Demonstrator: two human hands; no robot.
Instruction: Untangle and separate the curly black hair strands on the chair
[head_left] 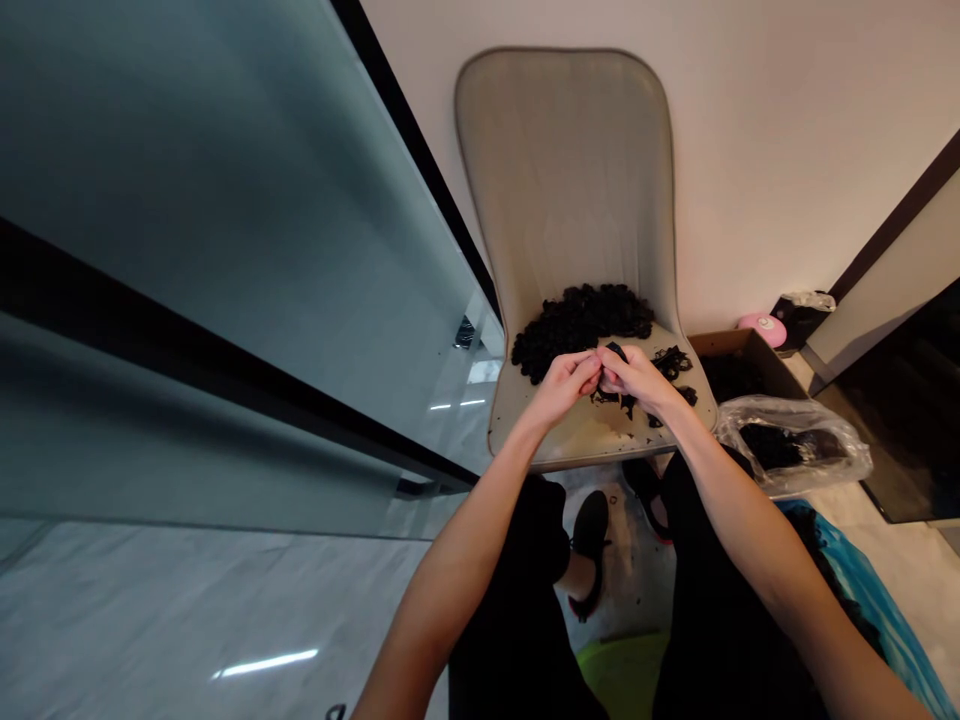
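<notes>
My left hand [564,385] and my right hand [634,377] meet fingertip to fingertip above the seat of a grey-beige chair [570,170]. Both are closed in a pinch on a small black piece [616,351], which shows by the right fingers; most of it is hidden, and its kind is unclear. Just behind my hands lies a heap of small black pieces [577,322] against the chair back. Loose black strips and scraps [670,362] are scattered on the seat beside and beneath my right hand.
Right of the chair are a cardboard box [772,365] with dark contents, a clear plastic bag [840,450] holding black pieces, and a blue bag [870,590]. A pink round object [763,328] stands behind them. A framed glass panel [300,300] is at left; something green [622,675] lies between my legs.
</notes>
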